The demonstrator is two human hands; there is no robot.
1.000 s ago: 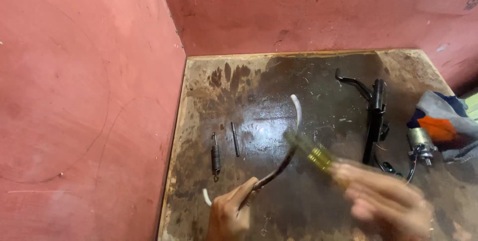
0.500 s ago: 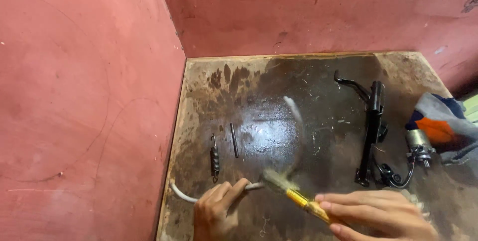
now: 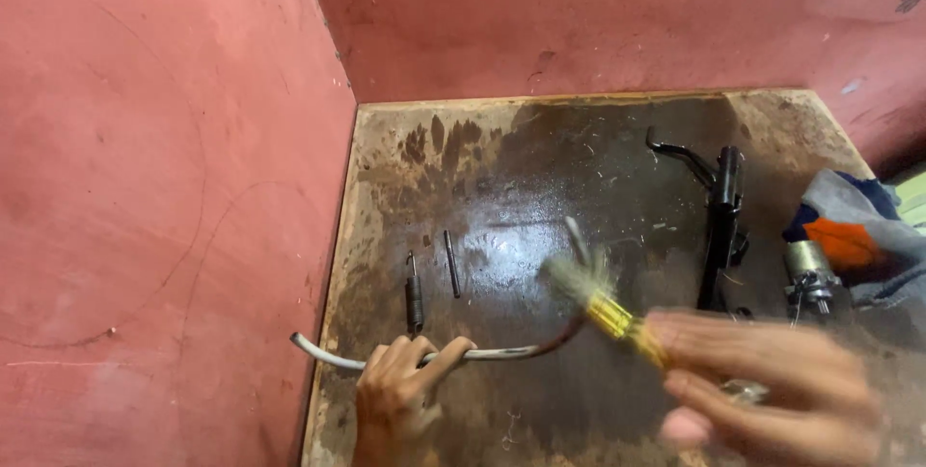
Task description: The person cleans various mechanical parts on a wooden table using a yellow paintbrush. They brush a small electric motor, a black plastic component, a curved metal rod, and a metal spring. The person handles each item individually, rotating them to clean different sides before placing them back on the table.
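Note:
My left hand (image 3: 397,396) grips a thin curved metal tube (image 3: 502,352) near its left part; the tube runs right, then bends up toward the middle of the oily tabletop (image 3: 540,158). My right hand (image 3: 772,380), blurred, holds a small brush (image 3: 598,298) with a yellow handle and pale bristles. The bristles rest against the tube's upturned right end.
Above my left hand lie a dark coil spring (image 3: 414,295) and a thin metal pin (image 3: 450,263). A black stand-like metal part (image 3: 721,211) lies at the right, beside a small motor (image 3: 808,274) and a grey, blue and orange cloth (image 3: 858,235). Red walls enclose the left and back.
My left hand has slid the tube leftward, its end now past the table's left edge. The brush has moved from the tube's lower part up to its upturned right end.

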